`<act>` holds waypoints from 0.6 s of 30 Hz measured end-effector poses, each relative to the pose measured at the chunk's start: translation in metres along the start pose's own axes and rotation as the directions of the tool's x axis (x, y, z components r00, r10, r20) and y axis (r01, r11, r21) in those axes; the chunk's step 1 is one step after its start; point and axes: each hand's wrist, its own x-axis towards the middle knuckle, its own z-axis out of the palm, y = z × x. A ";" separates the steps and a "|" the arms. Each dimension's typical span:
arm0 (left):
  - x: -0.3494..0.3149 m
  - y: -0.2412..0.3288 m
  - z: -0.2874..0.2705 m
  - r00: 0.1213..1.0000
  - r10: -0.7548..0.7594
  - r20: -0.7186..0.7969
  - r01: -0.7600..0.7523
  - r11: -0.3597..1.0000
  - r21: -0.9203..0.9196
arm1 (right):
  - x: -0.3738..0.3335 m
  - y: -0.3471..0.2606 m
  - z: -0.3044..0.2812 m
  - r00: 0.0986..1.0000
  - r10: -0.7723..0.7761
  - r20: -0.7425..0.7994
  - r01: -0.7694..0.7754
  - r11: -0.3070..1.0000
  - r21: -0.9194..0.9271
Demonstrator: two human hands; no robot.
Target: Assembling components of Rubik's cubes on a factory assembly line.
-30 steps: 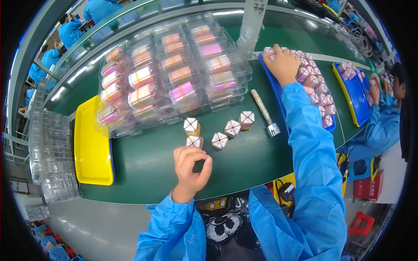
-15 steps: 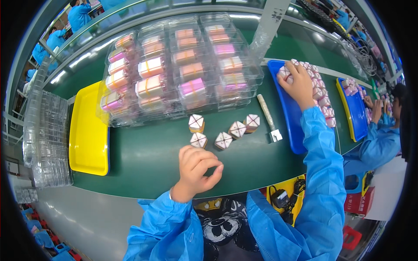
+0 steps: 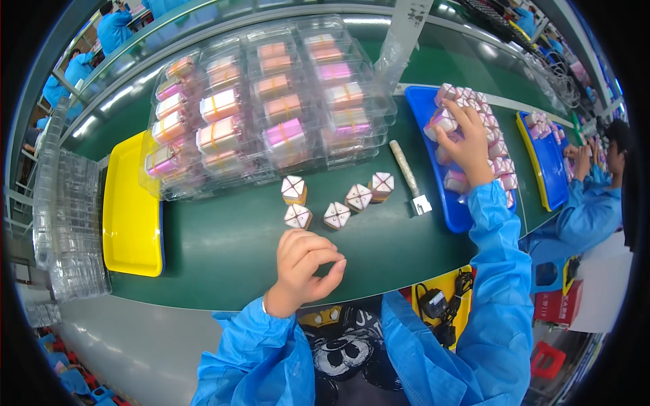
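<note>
My right hand (image 3: 468, 145) reaches over the blue tray (image 3: 418, 115), thumb and fingers closed around a small pink-and-white block (image 3: 443, 122). Many similar blocks (image 3: 497, 145) fill that tray, their white tops split into triangular wedges. My left hand (image 3: 303, 272) hovers near the front of the green table, fingers curled and thumb tip meeting the index finger; nothing shows in it. Just beyond it sits a wedge-topped block (image 3: 298, 217), with another block (image 3: 293, 189) behind. To their right, three more stand in a slanting row: a near one (image 3: 336, 215), a middle one (image 3: 359, 197) and a far one (image 3: 382, 186).
Stacked clear plastic trays (image 3: 271, 108) hold banded pink and white bundles at the back. A yellow tray (image 3: 133, 203) lies left, beside clear empty trays (image 3: 74, 223). A hammer-like tool (image 3: 409, 177) lies near the blue tray. A co-worker (image 3: 582, 196) works at the right.
My right hand has shifted slightly within the blue tray and now has a block between its fingers. Blocks at the tray's near left side have spread. My left hand keeps its pose.
</note>
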 end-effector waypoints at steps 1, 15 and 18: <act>-0.001 -0.001 -0.001 1.000 -0.010 0.003 0.010 1.000 0.003 | 0.001 -0.005 -0.002 1.000 -0.005 -0.019 0.005 0.999 0.036; -0.017 0.021 -0.006 0.911 -0.306 0.276 0.367 0.907 -0.205 | -0.055 -0.203 -0.012 0.888 -0.434 0.151 0.228 0.700 0.677; -0.043 0.020 -0.014 0.878 -0.467 0.103 0.478 0.857 -0.193 | -0.037 -0.197 -0.025 0.851 -0.436 0.293 0.236 0.816 0.528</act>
